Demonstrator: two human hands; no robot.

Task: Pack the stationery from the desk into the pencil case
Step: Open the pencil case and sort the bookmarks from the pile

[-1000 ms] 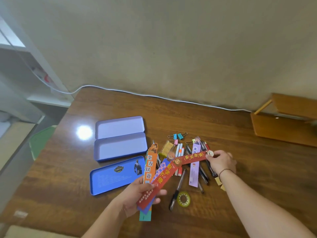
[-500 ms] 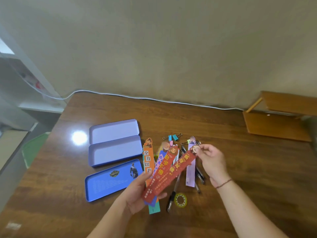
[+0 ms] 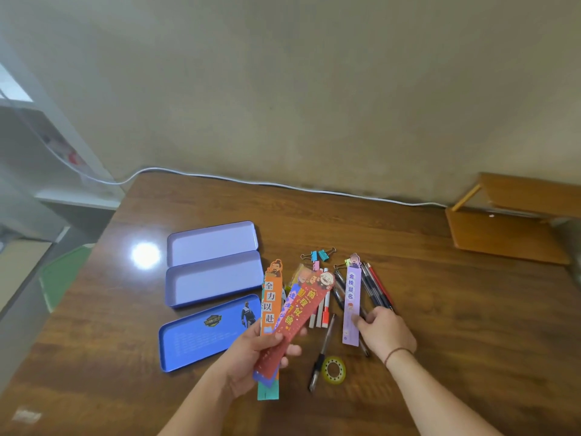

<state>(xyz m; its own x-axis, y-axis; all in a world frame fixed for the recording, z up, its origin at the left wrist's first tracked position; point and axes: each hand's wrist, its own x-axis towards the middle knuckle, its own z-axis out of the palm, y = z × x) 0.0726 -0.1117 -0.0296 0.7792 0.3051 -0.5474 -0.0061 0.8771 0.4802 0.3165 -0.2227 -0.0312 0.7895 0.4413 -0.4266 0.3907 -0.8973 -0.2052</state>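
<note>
The right hand [image 3: 385, 333] has let go of the red bookmark and dropped to the lilac bookmark [image 3: 351, 306] on the worktop [image 3: 440, 309], fingers touching its edge (whether pinched I cannot tell). Left of it, the left hand [image 3: 251, 354] grips the fanned bookmarks [image 3: 294, 322]; further left lies the open pencil case [image 3: 213, 278]. Gathering continues; next, lift the lilac strip across.

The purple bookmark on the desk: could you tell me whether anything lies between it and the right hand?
Nothing visible does: the right hand already has fingertips on the purple bookmark, which lies on top of the pens, uncovered.
</note>
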